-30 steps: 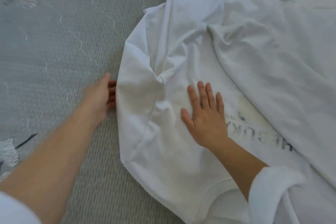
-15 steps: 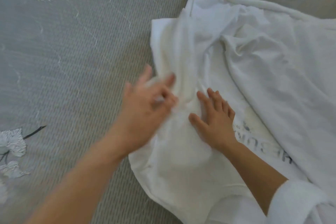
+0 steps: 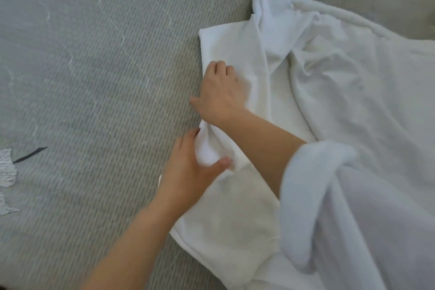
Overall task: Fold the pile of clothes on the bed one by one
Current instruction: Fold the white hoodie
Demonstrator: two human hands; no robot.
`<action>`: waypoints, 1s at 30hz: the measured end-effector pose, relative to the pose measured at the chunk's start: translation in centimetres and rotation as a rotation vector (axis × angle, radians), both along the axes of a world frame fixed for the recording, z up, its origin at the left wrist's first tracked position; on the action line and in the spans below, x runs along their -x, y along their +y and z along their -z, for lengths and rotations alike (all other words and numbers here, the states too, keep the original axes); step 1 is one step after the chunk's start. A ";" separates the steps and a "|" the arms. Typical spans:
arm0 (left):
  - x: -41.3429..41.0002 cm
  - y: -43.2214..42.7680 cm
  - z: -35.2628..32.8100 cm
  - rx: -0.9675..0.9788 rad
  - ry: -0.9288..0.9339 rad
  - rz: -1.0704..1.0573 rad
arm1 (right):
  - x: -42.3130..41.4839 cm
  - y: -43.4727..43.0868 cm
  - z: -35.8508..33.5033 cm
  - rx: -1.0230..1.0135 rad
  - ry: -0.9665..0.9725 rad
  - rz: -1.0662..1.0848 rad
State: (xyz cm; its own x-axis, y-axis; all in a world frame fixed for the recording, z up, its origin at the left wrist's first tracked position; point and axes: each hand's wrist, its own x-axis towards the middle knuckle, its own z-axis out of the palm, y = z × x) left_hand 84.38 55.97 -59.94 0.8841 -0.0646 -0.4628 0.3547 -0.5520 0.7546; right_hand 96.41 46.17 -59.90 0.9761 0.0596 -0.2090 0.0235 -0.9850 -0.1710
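A white shirt lies on the bed, its left side folded over toward the middle. My left hand grips a bunched ridge of the shirt's left edge, with the thumb laid over the fabric. Just above it, my right hand rests on the folded-over panel with its fingers curled into the cloth; whether it pinches the cloth is unclear. My right forearm crosses the shirt from the lower right. More crumpled white fabric lies over the shirt's right side.
The grey bedspread with a woven texture and pale flower prints fills the left half of the view. My white fluffy sleeve hangs over the shirt at lower right.
The shirt's left side has been folded over toward the middle. My left hand moved from the bedspread onto the shirt's edge and gripped it. My right hand slid left onto the folded panel.
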 end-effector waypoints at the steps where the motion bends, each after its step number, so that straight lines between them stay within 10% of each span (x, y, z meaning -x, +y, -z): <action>1: 0.4 -0.3 -0.1 0.000 -0.004 0.016 | -0.3 -0.3 0.3 0.095 0.037 -0.007; 3: 0.8 -0.4 -0.3 -0.004 0.020 0.021 | -1.1 -1.2 0.0 -0.010 0.059 0.091; 9: -0.2 0.8 -2.1 -0.047 -0.217 -0.194 | -5.0 -6.0 -6.6 -1.208 -0.203 0.766; 14: 0.2 -0.8 -3.9 -0.173 -0.695 0.172 | 2.3 -14.8 -7.4 -1.605 -0.424 1.102; 17: 2.4 -1.4 -2.0 -0.226 -0.541 0.533 | 9.7 -18.3 -4.4 -1.241 -0.150 1.425; 21: 4.7 -1.2 1.4 -0.302 -0.195 0.705 | 12.3 -21.0 -0.8 -0.808 -0.083 1.348; 25: 4.0 -1.9 2.1 -0.215 -0.090 0.591 | 7.8 -19.3 -1.4 -0.597 -0.251 0.769; 30: 4.0 -2.1 2.1 -0.225 -0.070 0.602 | 4.4 -16.5 -0.7 0.039 0.082 0.109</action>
State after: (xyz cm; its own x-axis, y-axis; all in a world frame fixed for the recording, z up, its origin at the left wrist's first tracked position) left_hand 80.40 53.86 -62.00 0.7521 -0.4669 -0.4651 -0.1127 -0.7865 0.6072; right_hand 92.00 29.68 -59.20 0.9560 -0.0557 -0.2882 -0.0965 -0.9869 -0.1293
